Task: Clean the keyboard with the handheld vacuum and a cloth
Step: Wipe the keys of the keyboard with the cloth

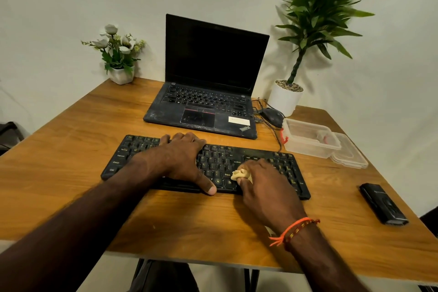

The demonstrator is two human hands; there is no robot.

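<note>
A black keyboard [220, 163] lies across the middle of the wooden table [71, 149]. My left hand [182, 159] rests flat over its left-centre keys, fingers reaching the far edge and thumb at the near edge. My right hand [265, 187] grips a small bunched yellowish cloth [239, 174] and presses it on the keys near the right Shift. A black handheld vacuum [382, 204] lies on the table to the right, apart from both hands.
An open black laptop [208, 92] stands behind the keyboard. A black mouse [272, 115] with its cable, a clear plastic box [308, 137] and its lid [350, 154] sit at the right back. Two potted plants [118, 54] [288, 95] stand by the wall.
</note>
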